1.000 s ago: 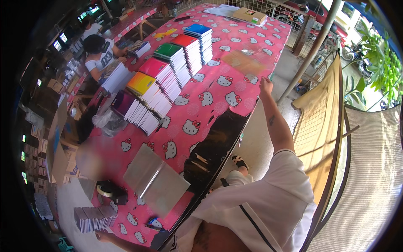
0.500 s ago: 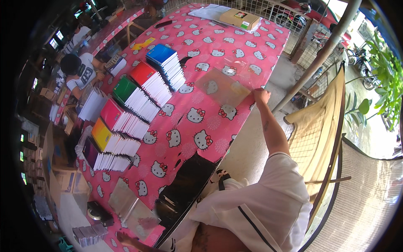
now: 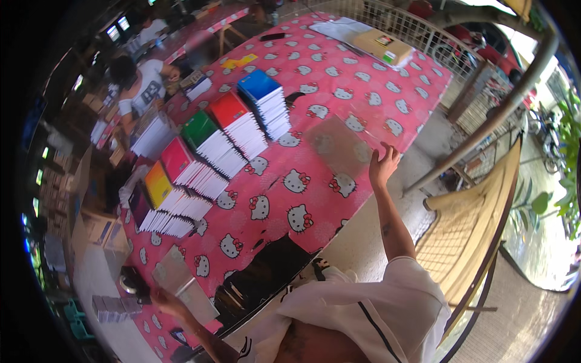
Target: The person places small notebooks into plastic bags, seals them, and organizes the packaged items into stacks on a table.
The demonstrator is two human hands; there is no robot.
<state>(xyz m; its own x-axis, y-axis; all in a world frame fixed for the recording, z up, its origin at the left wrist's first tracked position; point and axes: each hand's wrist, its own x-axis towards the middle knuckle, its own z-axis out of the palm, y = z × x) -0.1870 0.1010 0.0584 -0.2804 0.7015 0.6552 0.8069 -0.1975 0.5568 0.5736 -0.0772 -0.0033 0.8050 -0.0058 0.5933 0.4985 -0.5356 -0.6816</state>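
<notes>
My right hand is over the table's right edge, fingers apart, beside a clear plastic bag lying flat; nothing shows in its grip. My left hand is at the near left, over the edge of another clear plastic sheet and close to a black tape dispenser. Its fingers are blurred, so I cannot make out whether they hold anything. Between and beyond the hands stand several stacks of spiral notebooks, with blue, red, green, pink, yellow and purple covers.
A pink patterned cloth covers the table, torn over a black patch near me. A cardboard package lies at the far end. Another person sits across at the left by more notebooks. A slanting pole stands at the right.
My left hand has moved forward from the near edge toward the tape dispenser. My right hand has lifted from the plastic bag's corner, its fingers now spread. The view has shifted slightly.
</notes>
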